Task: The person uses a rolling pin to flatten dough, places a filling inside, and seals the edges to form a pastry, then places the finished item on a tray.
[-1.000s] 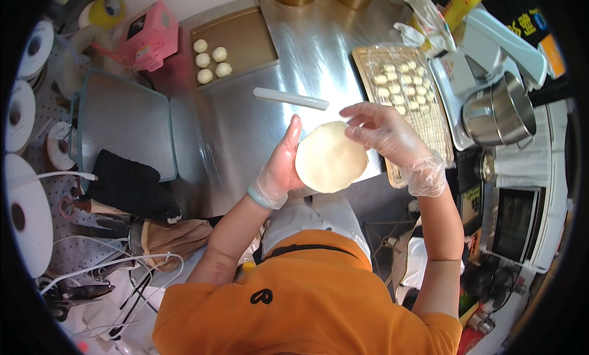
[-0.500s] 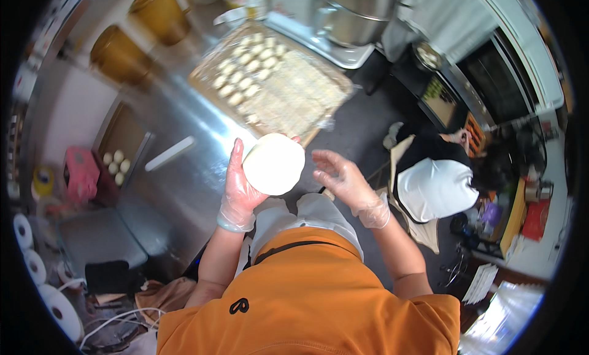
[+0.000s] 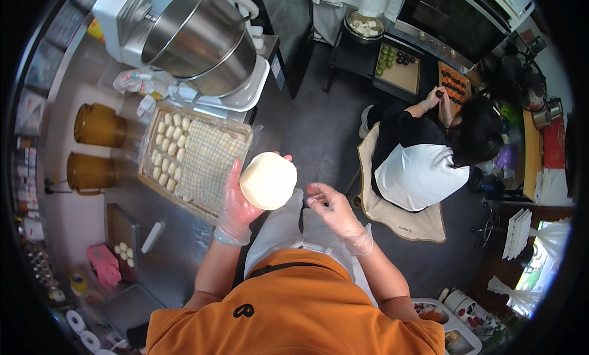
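On the upturned palm of my left hand (image 3: 234, 201) rests a round, flat white dough disc (image 3: 268, 181). Its fingertips show past the far edge of the disc, which hides the rest of them. My right hand (image 3: 335, 212) hovers just to the right of the dough, apart from it, with loosely bent fingers and nothing in them. Clear plastic gloves cover both hands. Beyond my left hand a tray (image 3: 248, 133) holds rows of white dough pieces (image 3: 169, 147); a checked cloth (image 3: 210, 158) covers part of it.
A mixer with a steel bowl (image 3: 205, 48) stands at the back left. Brown jugs (image 3: 98, 125), a white rolling pin (image 3: 153, 237) and a pink cloth (image 3: 103, 265) are at the left. To the right, a seated co-worker (image 3: 423, 171) handles a dark ball over an orange tray (image 3: 454, 79).
My view has swung to the right, so the tray and counter now sit further left. The dough disc stays on my left hand. The co-worker's hands have come together around a dark ball.
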`<act>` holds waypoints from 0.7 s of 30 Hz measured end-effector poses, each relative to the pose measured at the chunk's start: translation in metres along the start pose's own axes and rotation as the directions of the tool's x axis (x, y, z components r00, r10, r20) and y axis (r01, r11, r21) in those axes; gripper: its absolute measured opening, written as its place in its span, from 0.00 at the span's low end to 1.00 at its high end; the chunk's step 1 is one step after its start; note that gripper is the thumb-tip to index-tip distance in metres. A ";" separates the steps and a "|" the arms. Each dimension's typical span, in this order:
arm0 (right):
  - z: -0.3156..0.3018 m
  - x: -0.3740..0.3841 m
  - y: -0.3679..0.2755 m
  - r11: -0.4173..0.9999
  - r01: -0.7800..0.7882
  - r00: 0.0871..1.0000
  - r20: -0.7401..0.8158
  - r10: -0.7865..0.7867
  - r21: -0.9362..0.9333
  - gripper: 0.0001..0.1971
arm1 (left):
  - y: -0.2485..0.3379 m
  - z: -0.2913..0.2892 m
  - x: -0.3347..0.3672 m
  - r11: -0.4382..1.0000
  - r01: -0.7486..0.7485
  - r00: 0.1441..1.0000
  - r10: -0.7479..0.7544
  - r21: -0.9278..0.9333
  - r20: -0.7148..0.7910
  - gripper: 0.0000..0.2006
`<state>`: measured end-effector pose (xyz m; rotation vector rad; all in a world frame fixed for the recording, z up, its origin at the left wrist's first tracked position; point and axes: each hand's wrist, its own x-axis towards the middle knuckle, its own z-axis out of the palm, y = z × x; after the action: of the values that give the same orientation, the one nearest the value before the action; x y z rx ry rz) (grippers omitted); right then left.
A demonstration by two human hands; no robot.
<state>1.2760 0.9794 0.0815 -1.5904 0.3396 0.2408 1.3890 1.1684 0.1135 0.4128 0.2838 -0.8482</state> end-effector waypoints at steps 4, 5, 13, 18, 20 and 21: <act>-0.012 0.035 -0.007 0.999 0.032 0.999 -0.024 -0.033 -0.033 0.18 | 0.009 0.012 0.047 0.997 0.073 0.997 -0.073 0.015 0.004 0.38; -0.017 0.043 -0.008 0.999 0.022 0.999 -0.030 -0.024 -0.041 0.18 | 0.012 0.015 0.060 0.996 0.091 0.996 -0.091 -0.001 0.011 0.39; -0.076 0.114 -0.006 0.991 -0.126 0.974 -0.183 0.130 0.035 0.18 | 0.028 0.062 0.159 0.949 0.294 0.954 -0.299 0.110 0.029 0.39; -0.147 0.191 0.036 0.996 -0.087 0.947 -0.309 0.090 0.024 0.16 | 0.031 0.081 0.225 0.925 0.373 0.927 -0.367 0.069 -0.079 0.37; -0.193 0.238 0.059 0.993 -0.103 0.914 -0.389 0.120 0.064 0.15 | 0.031 0.086 0.255 0.928 0.369 0.924 -0.362 0.044 -0.125 0.37; -0.218 0.264 0.065 0.994 -0.108 0.891 -0.441 0.104 0.016 0.15 | 0.031 0.087 0.269 0.931 0.362 0.923 -0.353 0.037 -0.151 0.37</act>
<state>1.4867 0.7424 -0.0631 -1.6296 0.7811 -0.0420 1.5895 0.9678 0.0900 0.4907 0.4748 -1.1916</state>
